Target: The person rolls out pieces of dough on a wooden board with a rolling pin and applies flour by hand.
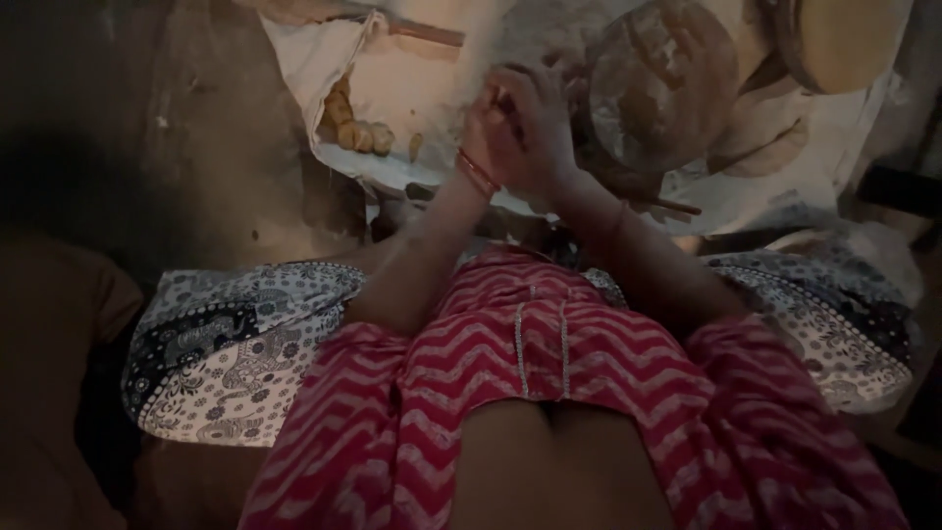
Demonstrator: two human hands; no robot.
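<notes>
Three small dough pieces on a pale tray at left, two hands pressed together above its edge, left hand, right hand, grip unclear, one round floured board right.

The tunic is red-pink with pale zigzag stripes and two thin white lines down its front. The trousers are white with a dark blue floral and elephant print. Red bangles circle one wrist. The dough balls are yellowish-tan on a white cloth. The round board is brown, dusted pale.
</notes>
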